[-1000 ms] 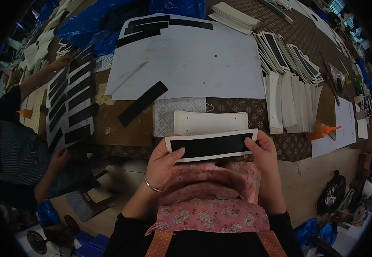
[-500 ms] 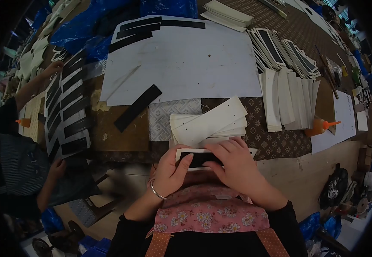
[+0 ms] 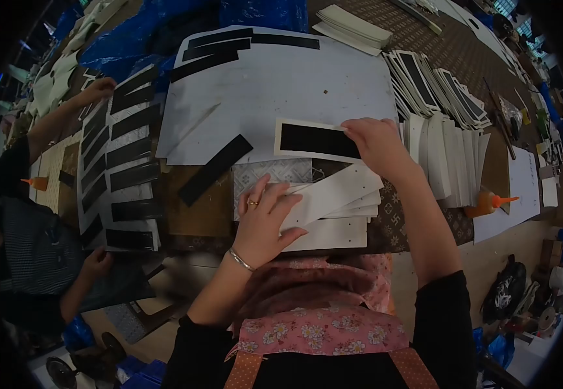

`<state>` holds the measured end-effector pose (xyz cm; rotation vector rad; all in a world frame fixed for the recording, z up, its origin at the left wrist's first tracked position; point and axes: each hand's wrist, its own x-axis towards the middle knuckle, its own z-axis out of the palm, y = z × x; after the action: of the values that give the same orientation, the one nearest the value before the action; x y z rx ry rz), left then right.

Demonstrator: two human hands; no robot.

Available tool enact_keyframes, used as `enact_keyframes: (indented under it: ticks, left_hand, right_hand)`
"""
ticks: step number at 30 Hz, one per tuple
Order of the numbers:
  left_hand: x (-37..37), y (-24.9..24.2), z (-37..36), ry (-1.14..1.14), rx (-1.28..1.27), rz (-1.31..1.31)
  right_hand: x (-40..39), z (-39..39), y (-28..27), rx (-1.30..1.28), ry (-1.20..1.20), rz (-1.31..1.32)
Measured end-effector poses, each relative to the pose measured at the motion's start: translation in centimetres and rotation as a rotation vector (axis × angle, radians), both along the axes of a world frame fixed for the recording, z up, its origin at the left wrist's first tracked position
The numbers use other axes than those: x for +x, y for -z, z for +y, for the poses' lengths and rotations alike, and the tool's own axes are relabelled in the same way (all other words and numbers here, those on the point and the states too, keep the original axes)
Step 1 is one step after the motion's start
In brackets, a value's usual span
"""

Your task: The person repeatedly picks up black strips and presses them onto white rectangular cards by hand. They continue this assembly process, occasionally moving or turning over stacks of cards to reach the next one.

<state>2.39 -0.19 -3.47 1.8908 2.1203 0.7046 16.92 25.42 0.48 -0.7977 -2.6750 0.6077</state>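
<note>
Gripping a black-faced card [image 3: 316, 141] over the cluttered bench's [image 3: 197, 204] near edge, the right hand [image 3: 377, 144] pinches shut; the left hand [image 3: 265, 217] rests open-fingered on cream card blanks [image 3: 333, 201].

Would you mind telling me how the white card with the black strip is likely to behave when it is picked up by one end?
The white card with the black strip seems fairly stiff: the right hand pinches one end and it stays flat. It looks thin, so probably light. Similar cards in the stack under the left hand have fanned, so they may slide easily.
</note>
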Motion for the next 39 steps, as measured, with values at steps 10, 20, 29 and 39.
enact_keyframes:
  ticks: [10,20,29,39]
  left_hand:
    - [-7.0,1.1,-0.4,-0.283,0.071,0.068]
    - [-8.9,1.4,1.2,-0.501,-0.275,0.197]
    - [-8.6,-1.5,0.9,-0.471,-0.027,-0.156]
    - [1.9,-4.0,-0.1,0.016,0.391,-1.037]
  right_hand:
    - [0.8,-3.9,2.3,0.053,-0.291,-0.026]
    - [3.2,-9.3,1.6,0.038,-0.306,-0.182]
    - [3.2,-11.7,0.5,-0.233,-0.181,0.293]
    - [4.5,-15.3,1.2,-0.831,-0.15,0.672]
